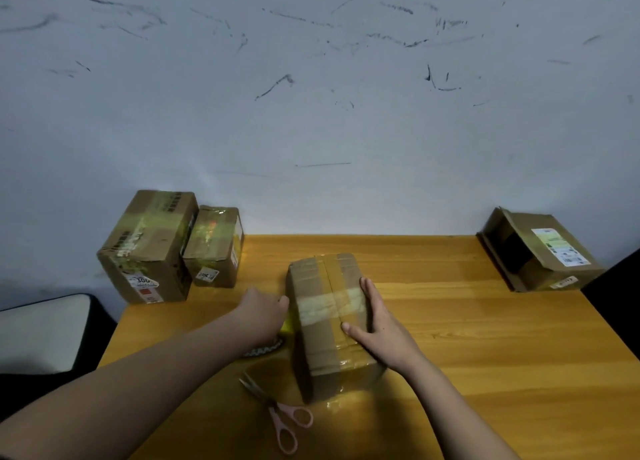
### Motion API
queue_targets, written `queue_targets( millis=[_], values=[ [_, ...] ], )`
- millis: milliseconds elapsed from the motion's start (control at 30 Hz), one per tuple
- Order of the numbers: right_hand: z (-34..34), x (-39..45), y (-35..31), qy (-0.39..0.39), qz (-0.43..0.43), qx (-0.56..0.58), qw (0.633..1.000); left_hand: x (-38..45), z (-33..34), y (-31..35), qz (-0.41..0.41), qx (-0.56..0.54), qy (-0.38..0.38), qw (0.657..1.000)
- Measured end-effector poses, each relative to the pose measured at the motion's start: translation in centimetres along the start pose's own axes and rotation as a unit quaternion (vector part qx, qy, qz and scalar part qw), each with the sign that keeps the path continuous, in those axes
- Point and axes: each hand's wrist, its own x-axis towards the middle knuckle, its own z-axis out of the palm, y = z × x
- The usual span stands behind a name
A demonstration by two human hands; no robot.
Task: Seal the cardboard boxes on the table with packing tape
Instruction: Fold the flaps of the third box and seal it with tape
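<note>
While the right hand (pixel 379 324) presses flat on the taped box (pixel 330 321), left hand (pixel 265 309) grip on the tape roll (pixel 265 348) cannot be told; next, judged: fetch the open box (pixel 540 251).

1 head-worn wide-angle view, above the near edge of the wooden table (pixel 485 338), facing forward and down across it to the scuffed wall (pixel 311 96) behind, tabletop close.
</note>
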Motion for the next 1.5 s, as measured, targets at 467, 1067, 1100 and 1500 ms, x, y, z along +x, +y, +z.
queue_targets(
  millis=[467,1067,1100,1500],
  values=[
    [4.8,6.7,-6.7,0.142,0.013,-0.3,0.943,1.0,1.7,-0.1,-0.008,-0.068,0.039,0.997],
    [5.0,3.8,-6.8,0.069,0.116,-0.247,0.96,0.8,1.8,-0.1,-0.029,-0.172,0.053,0.983],
    [4.9,3.8,-6.7,0.072,0.116,-0.239,0.961,0.6,2.1,-0.3,-0.028,-0.202,0.078,0.976],
    [1.1,5.0,-4.3,0.095,0.138,-0.095,0.981,-3.3,1.0,-2.9,-0.032,-0.447,0.257,0.856]
  ],
)
